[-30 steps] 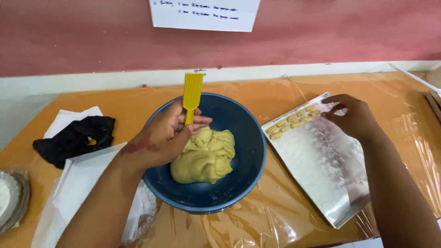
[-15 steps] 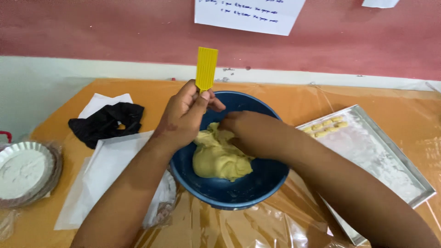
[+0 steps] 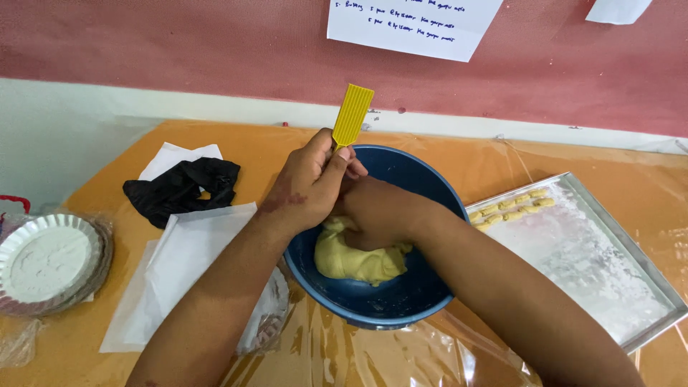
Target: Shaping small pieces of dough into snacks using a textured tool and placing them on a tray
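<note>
Yellow dough (image 3: 355, 259) lies in a blue bowl (image 3: 423, 287) at the desk (image 3: 287, 147) centre. The right hand (image 3: 376, 215) grips the dough; the left hand (image 3: 308, 188) grasps a ridged yellow paddle (image 3: 352, 115) upright. Floured tray (image 3: 595, 265) nearby.

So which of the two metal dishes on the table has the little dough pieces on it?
The rectangular tray on the right, with shaped pieces along its far edge. The round fluted dish on the left holds only white flour.
</note>
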